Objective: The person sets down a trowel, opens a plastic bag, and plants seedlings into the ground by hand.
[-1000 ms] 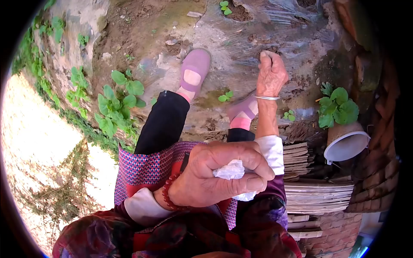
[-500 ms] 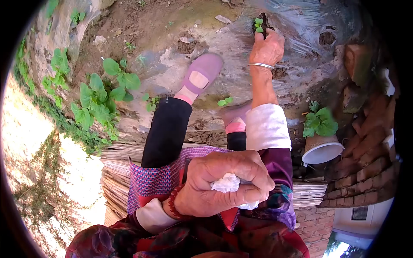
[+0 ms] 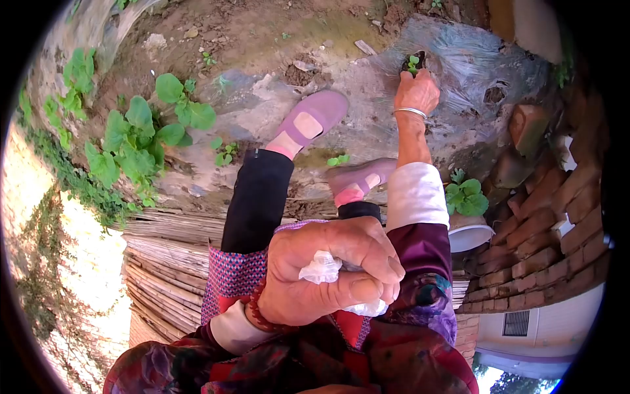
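My left hand (image 3: 335, 262), a red beaded bracelet at its wrist, is closed in front of my body around a crumpled white plastic bag (image 3: 321, 268). Bits of the bag stick out between the fingers and below them. My right hand (image 3: 418, 92), wearing a silver bangle, reaches out to a small green seedling (image 3: 413, 63) in a dark hole. Clear plastic film (image 3: 459, 56) covers the ground around that hole. The right fingertips point down together at the hole's near edge; whatever they pinch, if anything, is hidden.
Larger leafy plants (image 3: 134, 141) grow at left, with a smaller seedling (image 3: 338, 160) by my right shoe (image 3: 359, 178). A potted plant (image 3: 467, 197) stands at right before stacked bricks (image 3: 538, 253). Bundled dry stalks (image 3: 164, 269) lie behind my legs.
The view has shifted a little, so the ground and plants sit differently in it. My right hand stays by the seedling, its fingers drawn closer together. My left hand keeps its hold on the bag.
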`<state>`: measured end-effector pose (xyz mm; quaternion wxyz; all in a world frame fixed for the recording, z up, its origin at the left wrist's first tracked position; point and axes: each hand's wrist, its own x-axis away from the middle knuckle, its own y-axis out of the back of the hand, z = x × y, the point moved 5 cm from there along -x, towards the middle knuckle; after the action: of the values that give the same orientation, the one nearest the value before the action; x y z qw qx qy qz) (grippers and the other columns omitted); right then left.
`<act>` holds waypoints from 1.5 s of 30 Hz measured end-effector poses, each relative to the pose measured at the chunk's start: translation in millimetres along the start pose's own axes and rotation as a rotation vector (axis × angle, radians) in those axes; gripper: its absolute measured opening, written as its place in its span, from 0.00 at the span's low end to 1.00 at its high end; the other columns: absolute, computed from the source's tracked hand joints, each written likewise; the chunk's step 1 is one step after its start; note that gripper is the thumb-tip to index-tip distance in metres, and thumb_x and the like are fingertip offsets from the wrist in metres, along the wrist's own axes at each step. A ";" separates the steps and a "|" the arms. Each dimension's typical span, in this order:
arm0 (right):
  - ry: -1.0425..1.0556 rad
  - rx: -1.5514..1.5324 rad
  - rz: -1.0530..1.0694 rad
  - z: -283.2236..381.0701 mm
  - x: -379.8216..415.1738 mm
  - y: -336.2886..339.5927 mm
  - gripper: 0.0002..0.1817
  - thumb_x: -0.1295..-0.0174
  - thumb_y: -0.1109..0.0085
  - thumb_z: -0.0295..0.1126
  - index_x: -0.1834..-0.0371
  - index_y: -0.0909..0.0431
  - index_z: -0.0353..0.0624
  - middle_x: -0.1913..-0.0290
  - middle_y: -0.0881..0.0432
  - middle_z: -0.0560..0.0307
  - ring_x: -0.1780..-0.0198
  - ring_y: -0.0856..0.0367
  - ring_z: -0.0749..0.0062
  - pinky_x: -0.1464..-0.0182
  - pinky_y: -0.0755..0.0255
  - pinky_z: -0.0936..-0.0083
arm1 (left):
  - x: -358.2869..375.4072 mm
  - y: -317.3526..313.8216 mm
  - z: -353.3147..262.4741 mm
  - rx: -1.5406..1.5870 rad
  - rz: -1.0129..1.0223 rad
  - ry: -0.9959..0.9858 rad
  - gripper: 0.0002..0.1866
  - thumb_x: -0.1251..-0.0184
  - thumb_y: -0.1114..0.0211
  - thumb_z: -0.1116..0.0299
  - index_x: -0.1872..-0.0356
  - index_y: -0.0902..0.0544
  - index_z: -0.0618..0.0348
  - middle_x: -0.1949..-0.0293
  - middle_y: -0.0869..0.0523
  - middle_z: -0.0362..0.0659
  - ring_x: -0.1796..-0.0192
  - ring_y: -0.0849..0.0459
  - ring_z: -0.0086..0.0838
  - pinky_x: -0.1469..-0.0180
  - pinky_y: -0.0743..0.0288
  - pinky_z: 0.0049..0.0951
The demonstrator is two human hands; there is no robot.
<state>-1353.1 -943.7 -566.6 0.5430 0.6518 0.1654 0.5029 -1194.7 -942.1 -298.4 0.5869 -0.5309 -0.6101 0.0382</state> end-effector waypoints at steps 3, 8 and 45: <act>-0.009 0.024 -0.003 5.6 -3.8 2.7 0.11 0.54 0.40 0.34 0.74 0.25 0.36 0.70 0.22 0.40 0.66 0.22 0.46 0.62 0.29 0.56 | -2.4 0.9 -7.5 -0.081 -0.002 0.036 0.07 0.42 0.39 0.74 0.64 0.21 0.67 0.73 0.20 0.50 0.73 0.20 0.37 0.70 0.24 0.40; 0.020 -0.021 -0.031 7.9 -8.2 8.6 0.10 0.54 0.42 0.33 0.73 0.25 0.37 0.69 0.21 0.40 0.66 0.22 0.46 0.63 0.30 0.56 | -2.7 -4.2 -16.2 0.028 -0.069 0.024 0.07 0.42 0.40 0.75 0.65 0.22 0.68 0.74 0.22 0.50 0.70 0.21 0.37 0.67 0.25 0.40; -0.940 -1.939 0.006 -207.2 161.2 -8.9 0.04 0.53 0.43 0.18 0.74 0.26 0.36 0.78 0.23 0.55 0.81 0.26 0.75 0.80 0.26 0.76 | -10.9 -33.1 109.1 -0.340 0.070 0.289 0.11 0.39 0.41 0.65 0.63 0.28 0.61 0.75 0.28 0.44 0.76 0.25 0.33 0.72 0.27 0.38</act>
<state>-1452.4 -705.5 -517.5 0.8360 0.0718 -0.5306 0.1203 -1300.0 -901.1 -317.2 0.5685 -0.6431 -0.4985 -0.1214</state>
